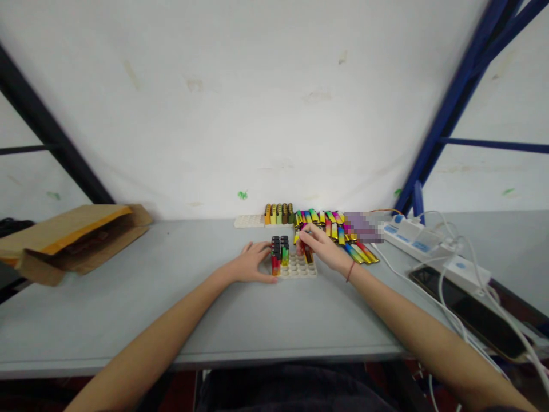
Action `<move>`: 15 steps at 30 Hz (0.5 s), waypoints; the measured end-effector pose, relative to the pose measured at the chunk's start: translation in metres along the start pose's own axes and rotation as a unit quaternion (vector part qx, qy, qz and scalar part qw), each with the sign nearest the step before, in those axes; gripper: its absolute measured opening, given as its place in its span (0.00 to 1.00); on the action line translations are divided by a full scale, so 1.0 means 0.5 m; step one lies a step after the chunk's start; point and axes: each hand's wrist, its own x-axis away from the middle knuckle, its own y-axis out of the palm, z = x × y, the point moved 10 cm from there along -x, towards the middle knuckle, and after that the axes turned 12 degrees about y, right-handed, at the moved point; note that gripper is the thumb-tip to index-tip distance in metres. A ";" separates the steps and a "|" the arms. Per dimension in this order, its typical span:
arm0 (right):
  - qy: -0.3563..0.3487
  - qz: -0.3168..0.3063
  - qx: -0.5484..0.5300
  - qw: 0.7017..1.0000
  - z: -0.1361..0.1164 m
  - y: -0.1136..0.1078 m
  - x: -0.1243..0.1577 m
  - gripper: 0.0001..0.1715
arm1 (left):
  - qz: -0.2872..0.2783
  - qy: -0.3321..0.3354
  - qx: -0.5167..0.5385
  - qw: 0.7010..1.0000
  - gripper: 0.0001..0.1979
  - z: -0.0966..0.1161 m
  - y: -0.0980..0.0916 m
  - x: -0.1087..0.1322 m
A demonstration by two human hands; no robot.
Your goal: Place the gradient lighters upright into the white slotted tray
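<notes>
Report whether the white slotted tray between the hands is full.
Partly filled: the white slotted tray holds upright multicoloured lighters on its left side; empty holes show in its middle.

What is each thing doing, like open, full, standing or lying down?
left hand: flat on the table, beside the near tray.
right hand: pinching a lighter over that tray.
near tray: part filled, at its left.
far tray: part filled, at its right.
loose lighters: lying heaped.
envelope: open, lying flat.
power strip: plugs in.
phone: screen dark.
</notes>
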 end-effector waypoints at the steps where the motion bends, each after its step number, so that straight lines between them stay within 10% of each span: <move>1: -0.022 0.002 0.028 0.999 -0.011 0.004 0.004 0.20 | 0.001 0.000 0.001 1.000 0.46 0.000 0.000 0.000; 15: -0.085 0.005 0.195 0.977 -0.024 0.051 0.026 0.14 | 0.010 0.015 -0.003 1.000 0.47 -0.002 0.003 0.000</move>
